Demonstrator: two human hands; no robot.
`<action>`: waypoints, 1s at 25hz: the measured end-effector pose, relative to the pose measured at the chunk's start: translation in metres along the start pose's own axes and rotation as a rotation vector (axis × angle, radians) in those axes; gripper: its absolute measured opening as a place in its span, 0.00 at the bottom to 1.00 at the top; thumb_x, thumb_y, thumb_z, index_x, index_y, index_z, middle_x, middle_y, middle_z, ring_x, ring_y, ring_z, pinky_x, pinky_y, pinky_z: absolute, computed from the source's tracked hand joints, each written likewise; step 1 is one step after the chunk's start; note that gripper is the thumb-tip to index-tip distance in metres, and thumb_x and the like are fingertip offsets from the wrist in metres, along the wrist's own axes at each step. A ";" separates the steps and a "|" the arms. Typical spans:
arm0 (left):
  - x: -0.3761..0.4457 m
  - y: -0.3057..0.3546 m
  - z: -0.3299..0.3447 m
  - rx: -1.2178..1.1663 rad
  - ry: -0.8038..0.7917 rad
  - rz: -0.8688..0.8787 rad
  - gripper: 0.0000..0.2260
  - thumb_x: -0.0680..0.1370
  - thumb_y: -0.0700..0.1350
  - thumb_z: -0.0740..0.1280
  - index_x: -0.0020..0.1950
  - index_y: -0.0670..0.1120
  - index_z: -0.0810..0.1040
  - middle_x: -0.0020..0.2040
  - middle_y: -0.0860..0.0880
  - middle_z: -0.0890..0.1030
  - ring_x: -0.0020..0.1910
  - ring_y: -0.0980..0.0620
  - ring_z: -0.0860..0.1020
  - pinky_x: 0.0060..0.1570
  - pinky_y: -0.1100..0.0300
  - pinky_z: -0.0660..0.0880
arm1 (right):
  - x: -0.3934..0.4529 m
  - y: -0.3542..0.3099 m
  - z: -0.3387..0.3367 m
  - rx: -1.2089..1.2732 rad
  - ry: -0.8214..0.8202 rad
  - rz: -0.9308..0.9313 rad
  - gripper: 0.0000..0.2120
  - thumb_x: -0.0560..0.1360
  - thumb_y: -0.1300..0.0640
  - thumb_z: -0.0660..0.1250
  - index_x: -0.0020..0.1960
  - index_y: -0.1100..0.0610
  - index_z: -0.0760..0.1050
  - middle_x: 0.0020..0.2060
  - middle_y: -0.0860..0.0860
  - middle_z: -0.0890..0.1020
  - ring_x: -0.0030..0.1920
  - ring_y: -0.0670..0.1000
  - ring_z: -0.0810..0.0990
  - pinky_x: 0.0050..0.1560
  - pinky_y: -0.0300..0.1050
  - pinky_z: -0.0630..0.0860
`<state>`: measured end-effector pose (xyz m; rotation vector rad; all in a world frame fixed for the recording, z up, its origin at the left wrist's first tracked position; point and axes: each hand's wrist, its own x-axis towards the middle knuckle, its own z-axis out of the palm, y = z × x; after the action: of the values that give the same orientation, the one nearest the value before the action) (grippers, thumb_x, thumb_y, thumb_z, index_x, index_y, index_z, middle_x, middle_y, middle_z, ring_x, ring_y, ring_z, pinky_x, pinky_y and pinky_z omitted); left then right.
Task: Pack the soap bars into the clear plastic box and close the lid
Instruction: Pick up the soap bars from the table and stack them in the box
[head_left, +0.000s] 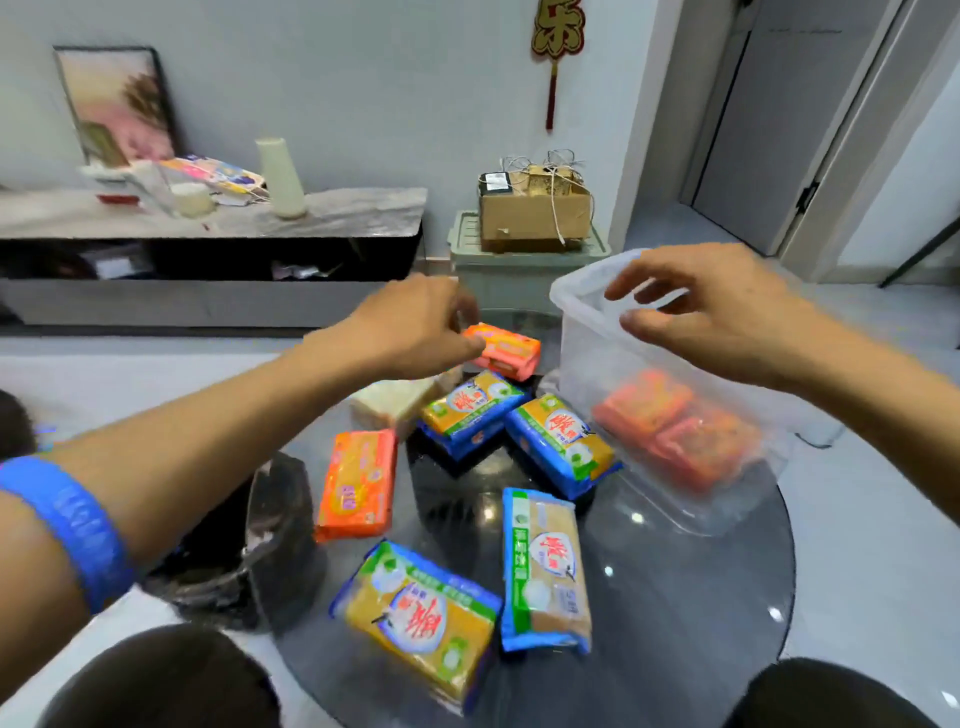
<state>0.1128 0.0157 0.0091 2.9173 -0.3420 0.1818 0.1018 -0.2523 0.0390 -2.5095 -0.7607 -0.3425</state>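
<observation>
— Left hand (415, 332)? And the near stock?
— Four blue soaps (545, 569) and one orange lie loose on the table (675, 597). Farther, it pinches an orange bar (506, 349), likely to load.
— Right hand (727, 317)?
— Open, empty, over the box (582, 296), probably steadying. Orange bars sit inside.

On the round table (675, 597) before you, the clear box (665, 415) stands at two o'clock with two soap bars (675, 431) inside. At twelve, your left hand (415, 332) touches a far bar (506, 351); your right hand (727, 317) hangs above the box rim. Two wrapped bars (519, 426) lie side by side at centre, one bar (356, 483) at ten, two more (488, 587) at six. A bag (249, 545) sits at nine.
</observation>
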 end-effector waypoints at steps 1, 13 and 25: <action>-0.027 -0.018 0.005 0.120 -0.082 -0.127 0.22 0.70 0.64 0.63 0.56 0.51 0.81 0.54 0.46 0.84 0.52 0.42 0.81 0.43 0.56 0.72 | -0.004 -0.020 0.018 0.041 -0.042 -0.037 0.09 0.69 0.50 0.67 0.49 0.46 0.81 0.42 0.38 0.82 0.43 0.41 0.81 0.42 0.41 0.77; -0.108 -0.058 0.089 -0.188 -0.251 -0.638 0.24 0.64 0.61 0.71 0.50 0.46 0.78 0.51 0.43 0.82 0.47 0.43 0.81 0.37 0.59 0.72 | -0.102 -0.135 0.200 -0.287 -0.473 -0.025 0.30 0.66 0.36 0.67 0.58 0.55 0.68 0.55 0.56 0.77 0.53 0.60 0.76 0.47 0.53 0.72; 0.007 0.021 -0.084 -0.706 -0.020 -0.234 0.20 0.59 0.54 0.74 0.46 0.45 0.84 0.34 0.48 0.84 0.27 0.55 0.81 0.25 0.62 0.78 | -0.039 -0.054 -0.044 0.113 -0.155 0.168 0.34 0.55 0.37 0.68 0.61 0.40 0.72 0.48 0.40 0.80 0.45 0.41 0.80 0.39 0.38 0.79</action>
<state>0.1064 0.0119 0.0955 2.2331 -0.0431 -0.0092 0.0350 -0.2534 0.0828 -2.4911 -0.6038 -0.0458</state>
